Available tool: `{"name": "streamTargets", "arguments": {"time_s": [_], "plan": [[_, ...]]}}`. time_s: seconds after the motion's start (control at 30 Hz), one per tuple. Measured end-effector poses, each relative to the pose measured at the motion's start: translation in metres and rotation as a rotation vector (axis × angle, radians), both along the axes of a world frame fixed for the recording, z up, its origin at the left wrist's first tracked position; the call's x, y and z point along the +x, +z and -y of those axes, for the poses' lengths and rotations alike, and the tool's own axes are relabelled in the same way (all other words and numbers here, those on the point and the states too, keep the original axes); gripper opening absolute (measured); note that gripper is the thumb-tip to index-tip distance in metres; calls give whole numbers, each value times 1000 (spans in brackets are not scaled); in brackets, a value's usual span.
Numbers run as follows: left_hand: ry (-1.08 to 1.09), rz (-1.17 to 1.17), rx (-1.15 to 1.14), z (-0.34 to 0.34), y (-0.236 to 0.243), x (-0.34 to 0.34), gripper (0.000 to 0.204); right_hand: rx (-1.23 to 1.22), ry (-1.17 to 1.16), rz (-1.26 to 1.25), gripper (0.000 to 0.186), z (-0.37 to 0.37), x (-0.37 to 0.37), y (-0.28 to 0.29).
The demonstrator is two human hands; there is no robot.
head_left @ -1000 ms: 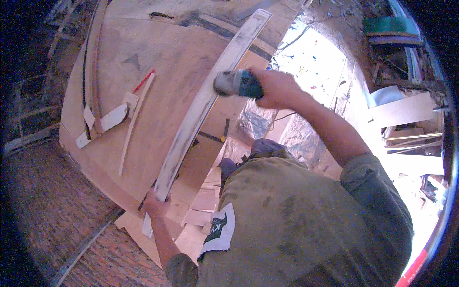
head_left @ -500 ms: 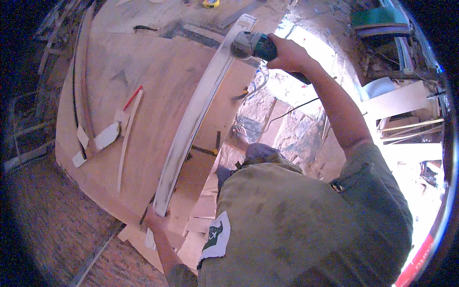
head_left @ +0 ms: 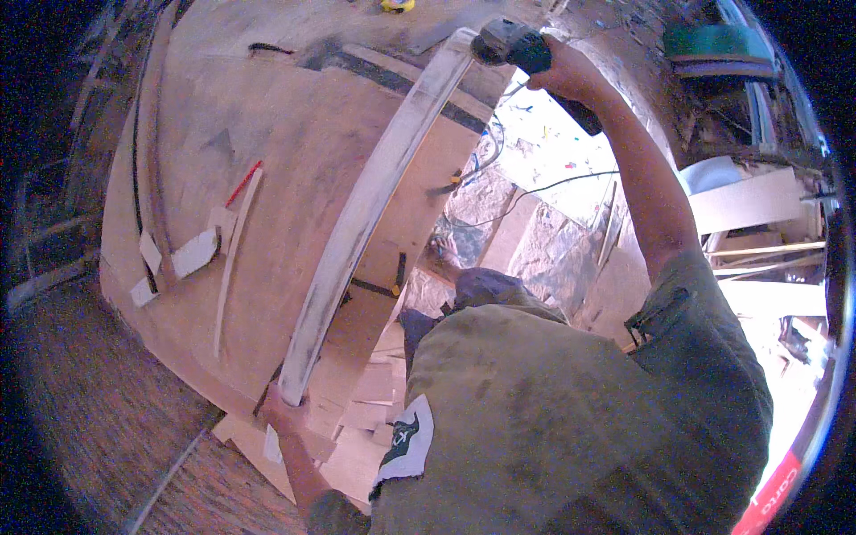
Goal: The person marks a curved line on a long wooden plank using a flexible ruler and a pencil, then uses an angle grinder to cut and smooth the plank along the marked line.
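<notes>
A long, slightly curved wooden strip with a whitish, dark-smudged face runs along the right side of the worktable. My left hand is closed around its near end. At the far end my right hand grips a dark green angle grinder. The grinder's head is at the strip's far tip; whether it touches the wood I cannot tell.
On the plywood tabletop lie a thin wood strip, a red pencil-like stick and pale offcuts. A dark cord crosses the littered floor at right. Boards are piled farther right.
My right hand and the grinder have moved away from me and a little right, to the strip's far end. My left hand has shifted slightly left, still on the near end.
</notes>
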State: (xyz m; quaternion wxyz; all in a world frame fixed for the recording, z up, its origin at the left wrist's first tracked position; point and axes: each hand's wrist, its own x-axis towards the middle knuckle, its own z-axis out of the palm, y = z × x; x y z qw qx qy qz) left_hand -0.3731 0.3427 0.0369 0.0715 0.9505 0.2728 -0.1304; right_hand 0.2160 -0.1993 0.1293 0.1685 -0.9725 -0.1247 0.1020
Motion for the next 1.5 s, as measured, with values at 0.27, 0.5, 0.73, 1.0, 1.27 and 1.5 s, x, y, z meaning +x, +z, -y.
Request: {"name": "streamTargets", "arguments": {"time_s": [0.27,0.5,0.73,1.0,1.27,1.5], "plan": [[33,129,-124,6,10,4,61,-53,257,-237,76,-95,-144,9],[-62,89,-66,11,10,9,62,35,622,-298,69,-153,-215,2],[-35,139,-35,0,-13,-11,57,-21,474,-233,68,-122,-180,0],[-24,126,-66,3,-12,-9,63,46,136,-9,83,-54,-118,-4],[-44,159,72,7,-10,-26,74,198,-279,-44,89,-6,-164,-1],[158,73,396,-24,-9,-127,79,381,-333,2,75,15,-213,-10]]}}
